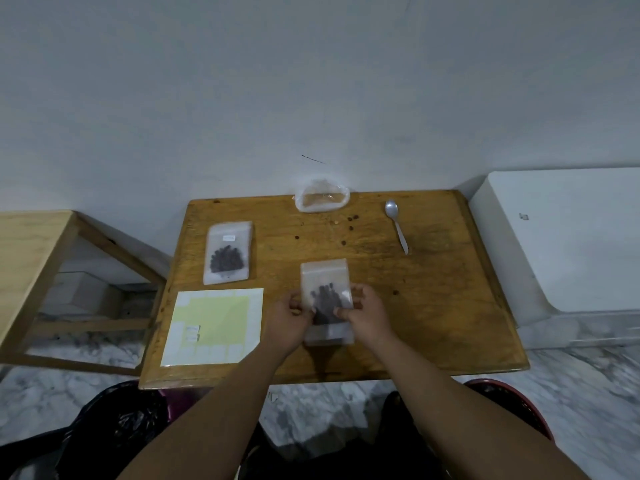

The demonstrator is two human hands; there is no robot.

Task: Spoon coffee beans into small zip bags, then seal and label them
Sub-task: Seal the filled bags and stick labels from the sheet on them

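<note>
Clear bag (325, 285) of beans on table (433, 306), long axis pointing away from the person | left hand (291, 317) pinches its left edge; right hand (367, 313) pinches its right edge | label sheet (214, 323) lies just left, nearer left hand; labelled bag (227, 252) beyond it | likely next: seal, then label

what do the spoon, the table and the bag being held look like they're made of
Spoon: probably metal, going by its shiny grey bowl; the pale handle leaves it open. Table: wood, glossy amber varnish, grain and worn dark patches visible. Bag: thin clear plastic, slightly frosted; the beans show through.
</note>
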